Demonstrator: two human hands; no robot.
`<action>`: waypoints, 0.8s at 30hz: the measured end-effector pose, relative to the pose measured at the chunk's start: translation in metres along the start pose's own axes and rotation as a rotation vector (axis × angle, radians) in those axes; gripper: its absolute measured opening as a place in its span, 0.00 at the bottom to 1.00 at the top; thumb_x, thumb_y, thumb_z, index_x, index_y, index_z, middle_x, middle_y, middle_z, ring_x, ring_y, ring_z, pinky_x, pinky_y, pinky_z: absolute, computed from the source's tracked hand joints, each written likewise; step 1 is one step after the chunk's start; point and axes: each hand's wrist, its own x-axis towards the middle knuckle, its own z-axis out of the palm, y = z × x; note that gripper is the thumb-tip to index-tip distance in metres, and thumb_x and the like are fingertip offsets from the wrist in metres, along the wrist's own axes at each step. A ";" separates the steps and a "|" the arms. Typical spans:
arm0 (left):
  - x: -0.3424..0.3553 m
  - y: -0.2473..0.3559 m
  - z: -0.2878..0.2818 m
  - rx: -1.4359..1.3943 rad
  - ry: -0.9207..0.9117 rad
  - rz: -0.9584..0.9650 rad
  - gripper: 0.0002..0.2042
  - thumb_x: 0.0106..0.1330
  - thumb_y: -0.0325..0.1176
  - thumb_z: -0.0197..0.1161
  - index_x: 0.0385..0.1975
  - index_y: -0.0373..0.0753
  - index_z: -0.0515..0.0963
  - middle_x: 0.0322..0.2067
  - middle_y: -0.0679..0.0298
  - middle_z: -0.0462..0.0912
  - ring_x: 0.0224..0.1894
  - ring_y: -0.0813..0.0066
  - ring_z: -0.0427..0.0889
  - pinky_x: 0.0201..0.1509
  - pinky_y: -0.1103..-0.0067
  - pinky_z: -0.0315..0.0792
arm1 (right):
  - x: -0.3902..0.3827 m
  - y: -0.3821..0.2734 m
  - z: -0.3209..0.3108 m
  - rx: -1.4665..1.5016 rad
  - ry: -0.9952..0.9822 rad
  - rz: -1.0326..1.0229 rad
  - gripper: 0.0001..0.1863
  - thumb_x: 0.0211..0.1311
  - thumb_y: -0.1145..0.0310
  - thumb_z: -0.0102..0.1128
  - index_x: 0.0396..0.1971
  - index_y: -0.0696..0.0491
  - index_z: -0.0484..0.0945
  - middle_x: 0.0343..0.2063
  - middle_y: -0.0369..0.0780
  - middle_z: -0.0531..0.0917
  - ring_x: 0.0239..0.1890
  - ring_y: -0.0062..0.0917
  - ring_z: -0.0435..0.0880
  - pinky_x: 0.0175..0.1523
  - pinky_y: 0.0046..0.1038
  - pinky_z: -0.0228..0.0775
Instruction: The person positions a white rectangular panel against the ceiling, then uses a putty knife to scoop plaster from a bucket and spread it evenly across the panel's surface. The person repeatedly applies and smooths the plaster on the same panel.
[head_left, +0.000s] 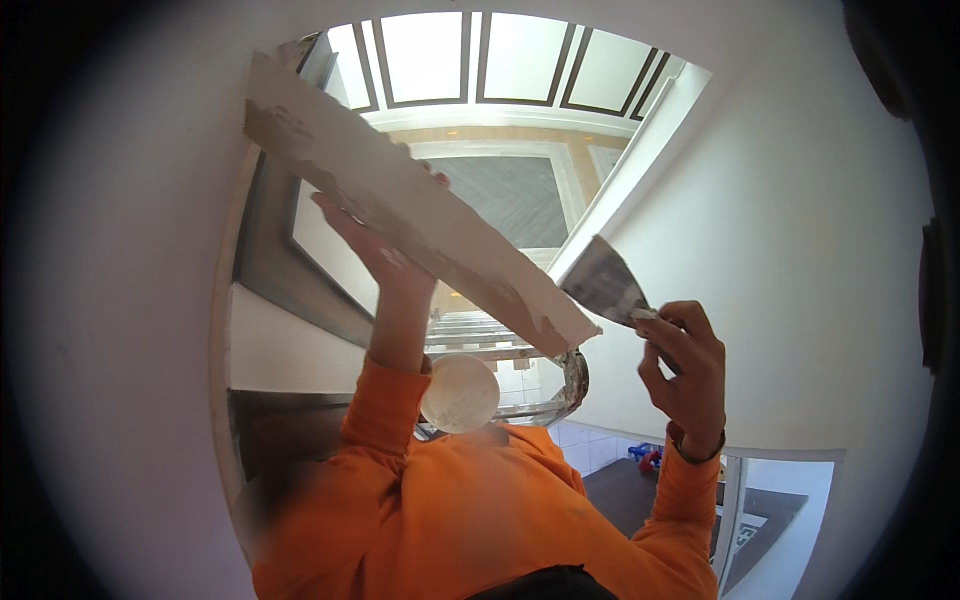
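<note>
My left hand [375, 245] grips a long, flat plastering board [430, 215] from beneath, with fingertips showing over its far edge. The board is smeared with pale putty and slants from the upper left down to the middle right. In my right hand [690, 360] is a putty knife [605, 280], pinched near its handle. Its wide, stained blade points up and left, close to the board's lower right end; I cannot tell whether the two touch.
Below the board stands a metal ladder [480, 325] with a round, pale tub [460, 393] on or by it. White walls [780, 260] rise on both sides. Far below are a grey floor panel [500, 195] and dark-framed white panels [425, 60]. A dark counter [625, 495] sits at the lower right.
</note>
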 end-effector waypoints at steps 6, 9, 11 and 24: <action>-0.047 -0.034 0.013 0.073 0.239 -0.127 0.37 0.74 0.71 0.40 0.69 0.46 0.66 0.55 0.60 0.77 0.54 0.62 0.80 0.61 0.59 0.74 | 0.042 -0.028 0.018 -0.033 -0.080 -0.156 0.25 0.45 0.81 0.67 0.47 0.47 0.86 0.37 0.36 0.80 0.26 0.22 0.85 0.26 0.27 0.76; -0.066 -0.053 0.034 0.178 0.430 -0.184 0.39 0.72 0.72 0.41 0.69 0.46 0.66 0.58 0.61 0.76 0.57 0.61 0.78 0.64 0.61 0.74 | 0.065 -0.044 0.020 -0.115 -0.063 -0.216 0.26 0.44 0.78 0.67 0.48 0.47 0.85 0.36 0.36 0.78 0.27 0.23 0.84 0.24 0.28 0.75; -0.077 -0.056 0.027 0.078 0.526 -0.318 0.39 0.72 0.72 0.42 0.69 0.46 0.66 0.60 0.61 0.75 0.59 0.60 0.78 0.66 0.62 0.73 | 0.082 -0.057 0.024 -0.161 -0.027 -0.280 0.25 0.45 0.76 0.67 0.48 0.46 0.85 0.35 0.35 0.77 0.26 0.24 0.83 0.24 0.28 0.74; -0.097 -0.058 0.014 -0.551 0.065 -0.450 0.42 0.68 0.73 0.47 0.66 0.39 0.68 0.54 0.55 0.73 0.54 0.59 0.75 0.58 0.59 0.78 | 0.178 -0.003 0.049 0.270 -0.023 -0.443 0.22 0.57 0.87 0.62 0.50 0.50 0.85 0.42 0.40 0.85 0.45 0.33 0.85 0.50 0.32 0.79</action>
